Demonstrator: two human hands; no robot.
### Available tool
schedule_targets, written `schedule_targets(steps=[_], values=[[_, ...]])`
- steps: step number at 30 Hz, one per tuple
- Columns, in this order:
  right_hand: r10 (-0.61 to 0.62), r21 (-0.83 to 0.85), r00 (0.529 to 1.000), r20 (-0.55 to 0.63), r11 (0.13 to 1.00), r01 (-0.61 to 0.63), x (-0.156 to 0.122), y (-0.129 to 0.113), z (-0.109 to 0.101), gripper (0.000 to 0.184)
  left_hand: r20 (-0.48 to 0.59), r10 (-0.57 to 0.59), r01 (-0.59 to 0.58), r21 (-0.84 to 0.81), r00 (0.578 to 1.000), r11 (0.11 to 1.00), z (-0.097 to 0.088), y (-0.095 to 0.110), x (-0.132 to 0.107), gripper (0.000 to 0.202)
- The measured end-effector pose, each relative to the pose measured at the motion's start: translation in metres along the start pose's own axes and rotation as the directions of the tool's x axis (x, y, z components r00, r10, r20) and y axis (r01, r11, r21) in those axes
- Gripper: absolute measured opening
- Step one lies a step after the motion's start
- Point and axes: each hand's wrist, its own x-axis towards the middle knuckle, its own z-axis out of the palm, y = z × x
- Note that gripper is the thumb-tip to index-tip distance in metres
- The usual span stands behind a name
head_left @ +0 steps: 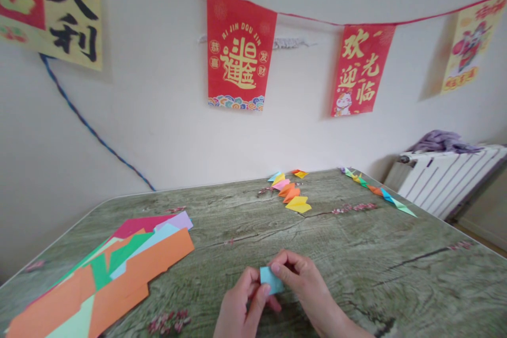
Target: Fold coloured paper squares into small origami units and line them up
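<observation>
Both of my hands pinch a small folded piece of light blue paper (pixel 271 280) just above the table's near edge. My left hand (pixel 241 303) grips its left side with thumb and fingers closed. My right hand (pixel 303 280) holds its right side, fingers curled over the top. The paper is partly hidden by my fingers.
The table (pixel 356 253) has a grey-green wood-grain cover. A spread of coloured paper sheets (pixel 114 269), mostly orange, lies at the left. Folded paper shapes (pixel 291 193) sit in a row at the far middle, more folded pieces (pixel 378 193) along the far right edge. A radiator (pixel 447 177) stands at the right.
</observation>
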Motion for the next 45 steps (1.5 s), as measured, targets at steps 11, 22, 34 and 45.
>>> schedule_targets(steps=[11, 22, 34, 45], values=[[0.003, 0.018, 1.000, 0.010, 1.000, -0.003, -0.001, 0.003, 0.002, 0.041, 0.019, -0.016, 0.015, 0.031, 1.000, 0.999, 0.000, 0.008, -0.002, 0.037], [-0.007, -0.130, 0.986, 0.164, 0.991, 0.029, -0.001, 0.003, -0.003, 0.029, -0.003, -0.008, 0.008, 0.139, 1.000, 0.990, -0.006, 0.002, -0.001, 0.036], [-0.004, -0.248, 0.984, 0.178, 0.967, 0.049, 0.004, 0.000, -0.009, 0.034, 0.075, 0.050, -0.069, 0.280, 0.996, 0.958, -0.013, 0.009, 0.000, 0.033], [-0.406, -0.529, 0.852, 0.330, 0.668, 0.523, -0.002, -0.011, -0.014, 0.024, 0.185, 0.261, -0.309, 0.742, 0.947, 0.595, -0.028, 0.005, 0.013, 0.014]])
